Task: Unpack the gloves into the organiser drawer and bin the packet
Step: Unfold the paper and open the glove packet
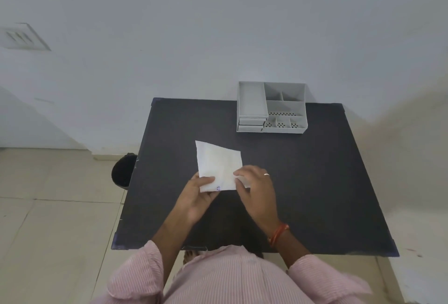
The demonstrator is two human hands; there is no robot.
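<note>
A flat white paper glove packet [218,163] lies over the middle of the black table [315,182], with small purple print at its near edge. My left hand [197,197] pinches the packet's near left corner, thumb on top. My right hand [257,191] grips the near right corner, where a torn or folded flap shows under the fingers. No gloves are visible outside the packet. The grey plastic organiser [271,108] stands at the table's far edge, with two small shut drawers [251,124] at its front left.
A black round bin [123,170] stands on the tiled floor beside the table's left edge. The organiser's open compartments hold nothing visible. A white wall rises behind the table. A pink striped shirt fills the bottom of the view.
</note>
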